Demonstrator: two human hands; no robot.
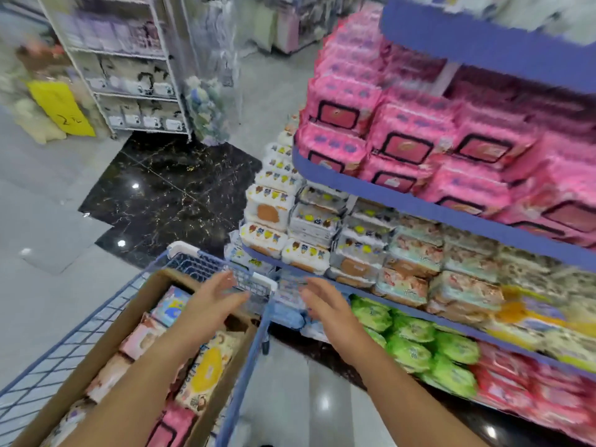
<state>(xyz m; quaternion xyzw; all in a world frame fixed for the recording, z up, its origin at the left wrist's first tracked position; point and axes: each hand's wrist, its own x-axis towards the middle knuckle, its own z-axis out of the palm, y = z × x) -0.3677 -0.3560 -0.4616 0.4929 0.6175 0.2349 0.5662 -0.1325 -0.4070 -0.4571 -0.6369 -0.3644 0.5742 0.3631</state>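
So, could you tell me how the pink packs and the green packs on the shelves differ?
The pink packs fill an upper shelf, stacked several high; the green packs lie lower down. Pink packs show dark-framed flaps; green packs show none clearly. Both are soft wrapped packs.

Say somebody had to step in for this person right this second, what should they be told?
Left hand: open, empty, above the far end of the brown cardboard box in the blue wire cart.
Right hand: open, empty, stretched toward the blue store shelves.
Box holds many soft colourful packs; none in hand.
Shelves already look well stocked.
Left: probably moving packs from box to shelves.
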